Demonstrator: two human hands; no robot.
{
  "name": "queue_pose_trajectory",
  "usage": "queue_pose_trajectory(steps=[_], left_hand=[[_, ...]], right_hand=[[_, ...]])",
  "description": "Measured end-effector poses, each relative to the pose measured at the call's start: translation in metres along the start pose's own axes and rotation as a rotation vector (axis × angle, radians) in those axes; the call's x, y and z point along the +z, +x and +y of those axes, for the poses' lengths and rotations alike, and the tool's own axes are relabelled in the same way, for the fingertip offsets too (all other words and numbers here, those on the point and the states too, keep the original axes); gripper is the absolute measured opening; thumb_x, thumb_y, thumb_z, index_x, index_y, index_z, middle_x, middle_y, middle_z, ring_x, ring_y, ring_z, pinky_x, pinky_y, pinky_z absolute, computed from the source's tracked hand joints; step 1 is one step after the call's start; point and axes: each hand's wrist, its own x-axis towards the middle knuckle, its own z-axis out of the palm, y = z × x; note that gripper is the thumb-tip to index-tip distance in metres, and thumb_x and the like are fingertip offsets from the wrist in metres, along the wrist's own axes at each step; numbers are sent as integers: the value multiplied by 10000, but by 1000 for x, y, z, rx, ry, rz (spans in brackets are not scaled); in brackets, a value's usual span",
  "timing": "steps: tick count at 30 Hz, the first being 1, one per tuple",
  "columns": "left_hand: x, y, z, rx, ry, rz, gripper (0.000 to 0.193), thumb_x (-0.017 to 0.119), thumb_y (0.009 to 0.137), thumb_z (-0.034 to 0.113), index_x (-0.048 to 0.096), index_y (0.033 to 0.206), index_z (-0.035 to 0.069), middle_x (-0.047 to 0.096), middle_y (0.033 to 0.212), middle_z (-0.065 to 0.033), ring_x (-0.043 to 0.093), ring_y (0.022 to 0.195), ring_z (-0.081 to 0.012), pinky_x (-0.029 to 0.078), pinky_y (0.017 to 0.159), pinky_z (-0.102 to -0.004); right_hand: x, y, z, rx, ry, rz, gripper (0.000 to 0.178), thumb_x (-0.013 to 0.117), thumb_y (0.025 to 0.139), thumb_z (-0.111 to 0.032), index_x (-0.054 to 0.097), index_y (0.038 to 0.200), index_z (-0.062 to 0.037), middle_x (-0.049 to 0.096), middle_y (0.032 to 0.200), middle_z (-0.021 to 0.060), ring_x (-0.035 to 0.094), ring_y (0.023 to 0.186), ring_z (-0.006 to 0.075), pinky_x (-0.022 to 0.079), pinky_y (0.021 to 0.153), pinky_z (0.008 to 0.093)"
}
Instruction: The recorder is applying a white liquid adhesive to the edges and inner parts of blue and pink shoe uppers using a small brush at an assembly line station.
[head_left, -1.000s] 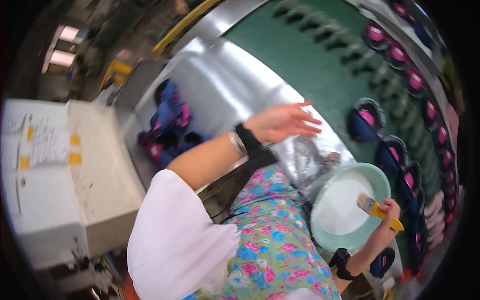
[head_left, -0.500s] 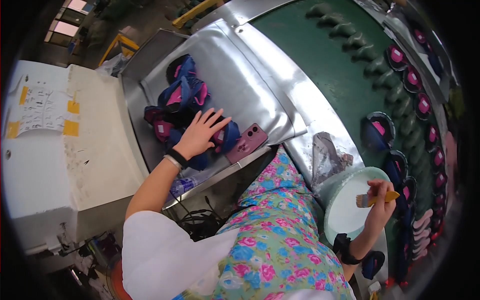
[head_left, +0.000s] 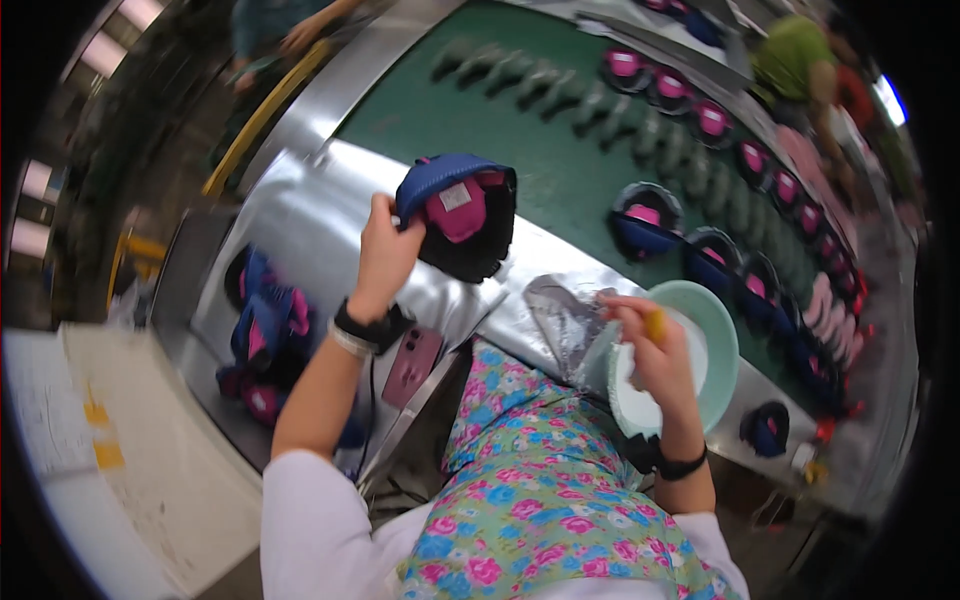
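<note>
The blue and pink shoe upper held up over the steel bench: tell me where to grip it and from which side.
Probably grip the blue shoe upper by its blue rim at the left edge, coming from the left, as the left hand does now. The pink lining faces the camera and the black part hangs to the right, so that rim is the free edge.

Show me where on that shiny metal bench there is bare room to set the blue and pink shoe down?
The left hand holds the shoe up. Bare metal bench lies under and left of it, between the shoe pile and the green belt. It is crowded by the pink phone, the crumpled foil and the bowl where the right hand works.
</note>
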Motion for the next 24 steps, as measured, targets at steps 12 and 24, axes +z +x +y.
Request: queue_pose_trajectory(steps=[12,24], left_hand=[[23,-108,61,425,-244,-500,669,667,726,-13,366,1322,8,393,1368,-164,508,1151,-287,466,916,-391],[29,-152,51,-99,-554,-862,854,675,794,-25,165,1475,41,459,1318,-101,479,1190,-163,390,999,-294]], right_hand=[[-26,-4,-55,125,548,-70,279,750,762,-188,638,959,-26,607,831,2,561,648,99,473,610,254],[-68,-46,-8,-174,-34,-94,144,605,863,-93,634,969,0,639,1042,112,630,920,241,478,826,333]])
